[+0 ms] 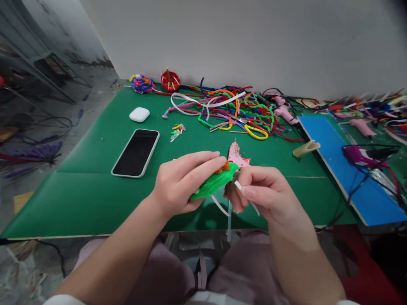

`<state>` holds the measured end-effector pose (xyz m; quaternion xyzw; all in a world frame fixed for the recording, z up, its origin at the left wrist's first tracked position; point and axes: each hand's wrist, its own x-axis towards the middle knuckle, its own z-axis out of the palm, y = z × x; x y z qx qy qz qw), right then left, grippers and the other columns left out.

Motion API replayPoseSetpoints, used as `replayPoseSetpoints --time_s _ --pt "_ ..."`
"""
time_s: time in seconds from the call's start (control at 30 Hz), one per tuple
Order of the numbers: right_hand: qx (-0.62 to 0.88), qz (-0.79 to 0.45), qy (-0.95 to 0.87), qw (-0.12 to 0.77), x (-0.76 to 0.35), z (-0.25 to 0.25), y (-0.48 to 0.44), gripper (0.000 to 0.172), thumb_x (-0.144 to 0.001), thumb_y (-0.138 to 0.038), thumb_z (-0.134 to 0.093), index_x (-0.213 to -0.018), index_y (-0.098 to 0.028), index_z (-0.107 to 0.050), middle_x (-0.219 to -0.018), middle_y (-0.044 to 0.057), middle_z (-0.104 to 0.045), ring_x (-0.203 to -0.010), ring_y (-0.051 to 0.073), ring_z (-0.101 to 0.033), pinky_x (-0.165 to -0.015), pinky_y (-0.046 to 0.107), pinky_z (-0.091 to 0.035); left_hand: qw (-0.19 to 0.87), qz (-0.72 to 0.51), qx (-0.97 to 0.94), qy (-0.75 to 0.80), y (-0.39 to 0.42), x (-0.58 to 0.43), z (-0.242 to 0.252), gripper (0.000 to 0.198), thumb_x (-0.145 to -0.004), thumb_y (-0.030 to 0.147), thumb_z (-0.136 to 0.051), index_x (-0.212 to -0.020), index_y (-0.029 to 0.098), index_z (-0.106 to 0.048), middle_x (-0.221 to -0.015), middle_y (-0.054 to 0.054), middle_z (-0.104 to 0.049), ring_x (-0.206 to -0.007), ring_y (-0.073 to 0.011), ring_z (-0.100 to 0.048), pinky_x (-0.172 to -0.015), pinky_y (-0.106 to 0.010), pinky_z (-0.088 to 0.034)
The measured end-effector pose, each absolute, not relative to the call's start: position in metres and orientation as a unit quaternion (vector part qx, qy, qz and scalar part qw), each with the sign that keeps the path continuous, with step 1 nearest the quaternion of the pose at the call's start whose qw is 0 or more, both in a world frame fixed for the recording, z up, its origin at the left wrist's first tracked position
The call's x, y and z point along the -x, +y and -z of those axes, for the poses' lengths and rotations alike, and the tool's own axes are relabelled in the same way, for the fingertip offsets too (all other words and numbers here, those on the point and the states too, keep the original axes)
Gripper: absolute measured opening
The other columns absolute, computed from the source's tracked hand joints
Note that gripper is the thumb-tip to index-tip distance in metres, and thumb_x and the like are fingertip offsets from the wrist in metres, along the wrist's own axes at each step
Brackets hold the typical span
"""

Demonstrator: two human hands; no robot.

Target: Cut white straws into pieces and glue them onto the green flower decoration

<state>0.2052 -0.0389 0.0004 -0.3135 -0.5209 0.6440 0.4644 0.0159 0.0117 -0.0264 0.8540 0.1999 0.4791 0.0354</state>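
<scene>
My left hand (181,180) is wrapped around a green fuzzy pipe-cleaner piece (213,184) with an orange bit on top, tilted above the table's front part. Between thumb and finger, my right hand (263,190) pinches a narrow white strip (238,185) close to the green piece's right edge. Another white strip (221,206) hangs below the green piece. A pink glue gun (237,156) lies just beyond my hands, its lower part hidden by my right hand. A clear stick hangs past the table edge below.
Yellow-handled scissors (256,131) lie by a heap of colourful pipe cleaners (222,108). At left are a phone (136,153) and a white case (139,114). A blue board (346,173) with a purple tool (362,156) and cables occupies the right. Decorated round pieces (171,80) stand at the back.
</scene>
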Motion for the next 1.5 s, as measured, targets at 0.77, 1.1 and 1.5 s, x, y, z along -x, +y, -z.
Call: replayPoseSetpoints --time_s 0.77,1.1,1.5 --pt "0.318 -0.641 -0.526 0.46 -0.2043 -0.0023 -0.0393 0.016 -0.081 -0.018 -0.056 -0.065 -0.018 -0.059 -0.059 -0.002 -0.062 -0.053 0.011 -0.053 -0.057 0.026 -0.042 0.022 -0.475 -0.858 0.192 0.0115 -0.0158 0.0243 0.038 -0.089 0.032 -0.041 -0.121 0.016 -0.053 -0.112 -0.012 -0.064 -0.1 -0.0186 -0.063 -0.086 -0.029 -0.053" --pt "0.319 -0.65 -0.513 0.46 -0.2032 -0.002 -0.039 0.016 -0.08 -0.02 -0.059 -0.064 -0.017 -0.058 -0.058 -0.002 -0.062 -0.053 0.01 -0.054 -0.057 0.025 -0.042 0.022 -0.483 -0.857 0.177 0.0129 -0.0171 0.0241 0.036 -0.087 0.028 -0.044 -0.117 0.013 -0.056 -0.109 -0.014 -0.065 -0.1 -0.0202 -0.063 -0.083 -0.029 -0.054" --pt "0.333 -0.67 -0.492 0.445 -0.2028 -0.0052 -0.0357 0.022 -0.079 -0.024 -0.06 -0.06 -0.017 -0.055 -0.055 -0.003 -0.06 -0.051 0.009 -0.054 -0.054 0.024 -0.042 0.007 -0.466 -0.865 0.188 0.0126 -0.0151 0.0243 0.04 -0.09 0.033 -0.039 -0.125 0.018 -0.051 -0.112 -0.012 -0.063 -0.1 -0.0199 -0.063 -0.081 -0.03 -0.055"
